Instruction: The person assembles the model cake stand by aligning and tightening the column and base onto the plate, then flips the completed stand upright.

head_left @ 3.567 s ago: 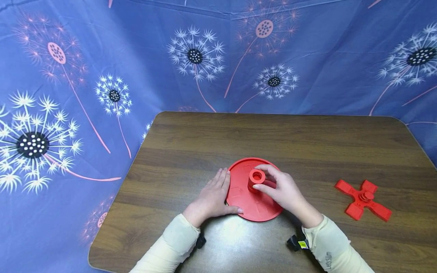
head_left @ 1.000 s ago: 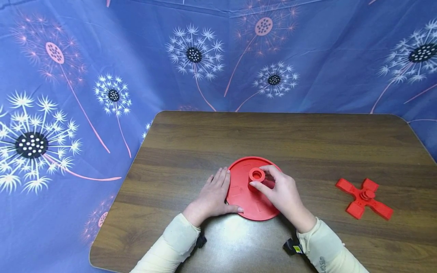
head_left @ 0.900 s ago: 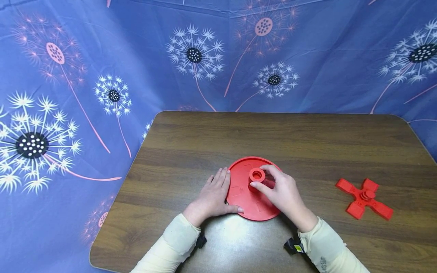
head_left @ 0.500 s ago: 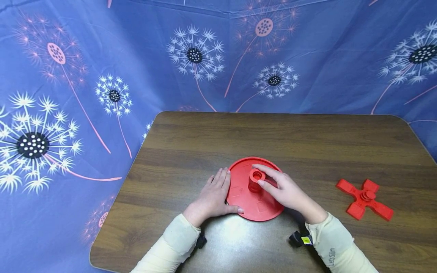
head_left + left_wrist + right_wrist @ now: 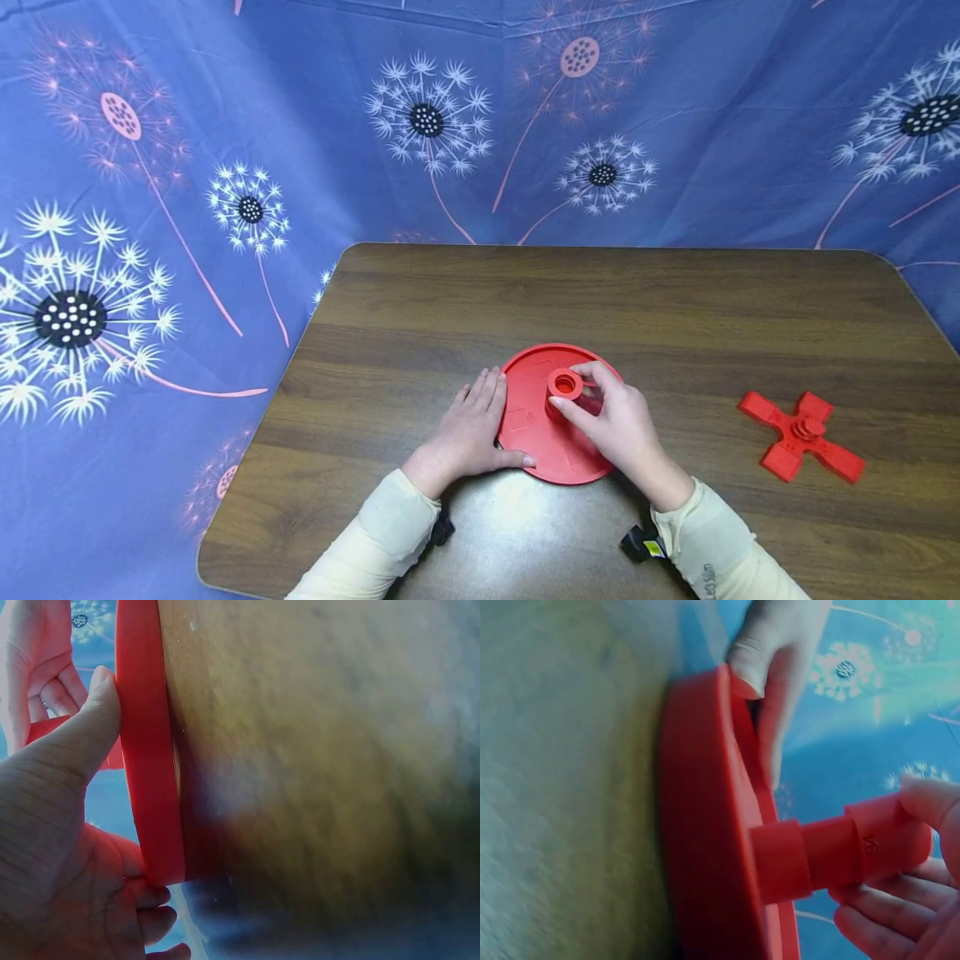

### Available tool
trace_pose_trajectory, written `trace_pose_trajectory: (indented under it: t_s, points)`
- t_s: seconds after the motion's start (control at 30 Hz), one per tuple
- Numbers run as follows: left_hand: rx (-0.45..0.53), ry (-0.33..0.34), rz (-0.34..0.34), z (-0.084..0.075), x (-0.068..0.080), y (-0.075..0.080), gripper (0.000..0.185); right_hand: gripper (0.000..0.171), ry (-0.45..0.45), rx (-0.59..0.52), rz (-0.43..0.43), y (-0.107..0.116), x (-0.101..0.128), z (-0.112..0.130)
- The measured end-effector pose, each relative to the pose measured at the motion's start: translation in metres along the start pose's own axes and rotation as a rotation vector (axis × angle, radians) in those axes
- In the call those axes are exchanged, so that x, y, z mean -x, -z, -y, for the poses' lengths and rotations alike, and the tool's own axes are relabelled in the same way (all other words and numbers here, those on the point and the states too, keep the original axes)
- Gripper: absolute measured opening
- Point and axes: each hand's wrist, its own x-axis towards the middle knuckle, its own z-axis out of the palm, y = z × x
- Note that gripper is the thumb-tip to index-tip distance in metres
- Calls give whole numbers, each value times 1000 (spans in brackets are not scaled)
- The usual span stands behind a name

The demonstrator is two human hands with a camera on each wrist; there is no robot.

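Note:
A round red disc (image 5: pixel 532 442) with a raised rim lies on the table, and a stepped red post (image 5: pixel 836 855) stands up from its middle. The post's top is a wider hollow cylinder (image 5: pixel 564 383) with a small mark on its side, seen in the right wrist view. My right hand (image 5: pixel 626 421) pinches this cylinder between thumb and fingers. My left hand (image 5: pixel 467 433) holds the disc's left edge, its thumb (image 5: pixel 97 724) over the rim and its fingers along the outer side. How the post's sections join inside is hidden.
To the right of the disc, a red cross-shaped piece (image 5: pixel 802 433) with a ridged round stub lies on the wooden table (image 5: pixel 420 308). A blue dandelion-print cloth (image 5: pixel 322 125) hangs behind the table. Dark wrist cameras (image 5: pixel 641 543) sit under the sleeves.
Half a second ago my right wrist was farther right; it has swung back left, with the thumb now round the cylinder's near left side. My left hand and the disc stay put.

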Motion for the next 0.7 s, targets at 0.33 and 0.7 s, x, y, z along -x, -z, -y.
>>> trace_pose_trajectory:
  t_s: [0.33,0.7]
  points:
    - [2,6,14,0,0,1,118,50,5,91,21,3,-1,3]
    - [17,3,0,1,-1,0,118,53,117,-254,403,21,-16,-14]
